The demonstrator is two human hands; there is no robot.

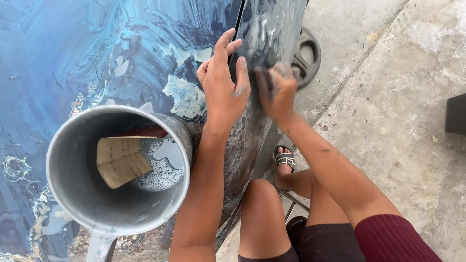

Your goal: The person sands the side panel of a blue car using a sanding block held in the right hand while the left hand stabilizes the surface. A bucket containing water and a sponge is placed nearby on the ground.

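My left hand (223, 85) lies flat with fingers spread on a wet blue car panel (73, 58), next to the panel's dark seam. My right hand (277, 90) is closed on a small dark piece of sandpaper (264, 80) pressed against the dark side of the panel (272, 29); the hand is blurred. A grey metal jug (77, 194) stands on the panel near my left forearm. It holds foamy water and a folded tan sheet of sandpaper (121, 160).
A black car wheel (307, 56) shows beside the panel. My knees and a sandalled foot (284, 159) are over the concrete floor (398, 106). A dark object (456, 114) sits at the right edge.
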